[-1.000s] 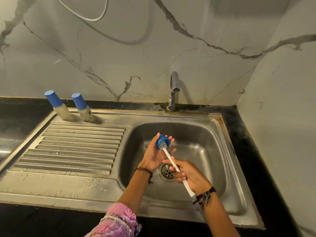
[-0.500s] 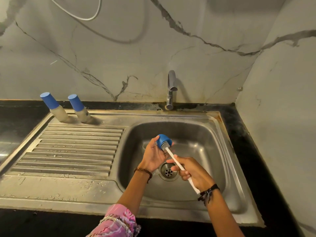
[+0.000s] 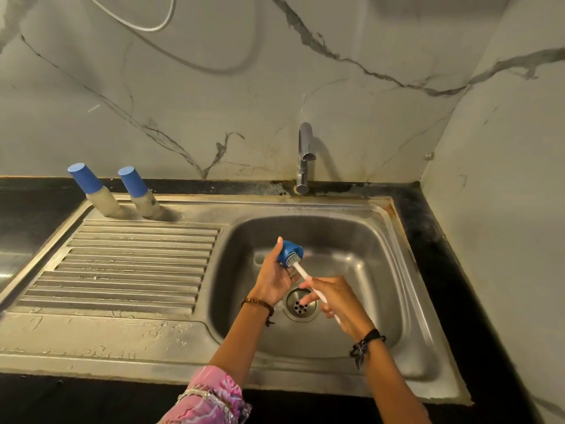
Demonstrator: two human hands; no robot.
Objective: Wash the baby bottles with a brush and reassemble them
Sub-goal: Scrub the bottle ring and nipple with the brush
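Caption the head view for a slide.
Left hand holds a blue cap over the sink while right hand works a brush inside it.

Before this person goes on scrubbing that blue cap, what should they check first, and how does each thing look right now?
1. Blue cap held firmly: ok, the left hand grips it over the sink basin.
2. Brush under control: ok, the right hand holds its white handle and the bristle head sits in the cap's opening.
3. Water running from the tap: not ok, no stream is visible.
4. Drain clear: ok, nothing lies on the strainer.
5. Two capped bottles out of the way: ok, they stand behind the drainboard.
6. Cap's inside clean: cannot tell.
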